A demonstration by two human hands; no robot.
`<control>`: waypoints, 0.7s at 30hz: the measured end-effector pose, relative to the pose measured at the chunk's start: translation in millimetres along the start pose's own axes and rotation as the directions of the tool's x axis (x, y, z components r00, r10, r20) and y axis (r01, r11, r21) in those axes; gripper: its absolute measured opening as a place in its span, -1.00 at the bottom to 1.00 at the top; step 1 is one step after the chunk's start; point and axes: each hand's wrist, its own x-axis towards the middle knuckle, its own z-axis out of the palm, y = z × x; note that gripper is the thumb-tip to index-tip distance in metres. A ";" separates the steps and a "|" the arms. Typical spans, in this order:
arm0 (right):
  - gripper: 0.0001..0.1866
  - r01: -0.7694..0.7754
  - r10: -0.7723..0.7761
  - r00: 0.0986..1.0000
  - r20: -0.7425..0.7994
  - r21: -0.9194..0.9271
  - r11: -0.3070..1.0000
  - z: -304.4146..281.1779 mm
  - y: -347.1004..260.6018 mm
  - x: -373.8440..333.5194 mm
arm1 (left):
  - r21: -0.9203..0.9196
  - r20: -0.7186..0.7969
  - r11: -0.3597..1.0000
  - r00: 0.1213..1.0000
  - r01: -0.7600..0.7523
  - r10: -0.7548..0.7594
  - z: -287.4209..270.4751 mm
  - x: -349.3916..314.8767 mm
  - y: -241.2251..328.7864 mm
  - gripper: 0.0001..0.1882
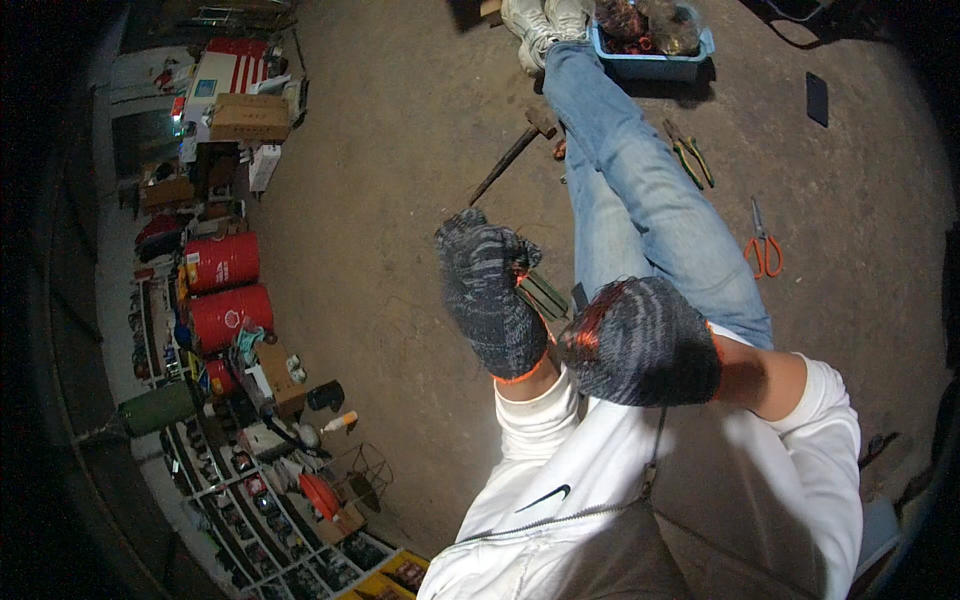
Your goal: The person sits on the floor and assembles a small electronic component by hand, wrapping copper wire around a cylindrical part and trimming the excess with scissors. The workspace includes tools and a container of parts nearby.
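A grey knit glove with an orange cuff covers my left hand [490,290], out in front of my lap. Its fingers curl round a dark greenish slab-like piece [543,296], and a bit of copper shows beside the fingers; most of the piece is hidden. My right hand [648,342], gloved the same way, is closed over my thighs. Reddish copper wire [592,330] shows at its fingers. Just beyond the left hand lies a hammer [508,158] on the floor.
Past my legs, a blue tub [655,66] holds copper scrap. Pliers [690,156], orange-handled scissors [763,245] and a dark phone [817,98] lie on the floor at right. Red drums [230,318], boxes [250,117] and a parts rack [250,510] line the left.
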 end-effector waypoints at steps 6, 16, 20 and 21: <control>-0.85 0.035 -0.033 0.999 -0.029 0.058 0.998 -4.9 11.2 -5.8 | -0.467 -0.068 0.809 0.898 0.356 -0.434 1.5 -5.9 0.6 -0.74; -0.91 -0.007 0.054 0.985 -0.162 0.275 0.962 16.5 13.8 -18.2 | -0.558 -0.431 0.801 0.750 0.215 -0.502 -3.7 6.3 -36.6 -0.81; -0.79 -0.008 0.053 0.977 -0.207 0.212 0.977 7.5 26.3 -33.1 | -0.818 -0.099 0.435 0.653 0.375 -0.750 -17.3 11.3 -52.1 -0.86; -0.77 -0.206 0.177 0.978 0.112 0.353 0.913 0.0 26.9 -38.0 | -0.882 0.114 0.265 0.722 0.390 -0.683 -19.2 11.1 -52.2 -0.86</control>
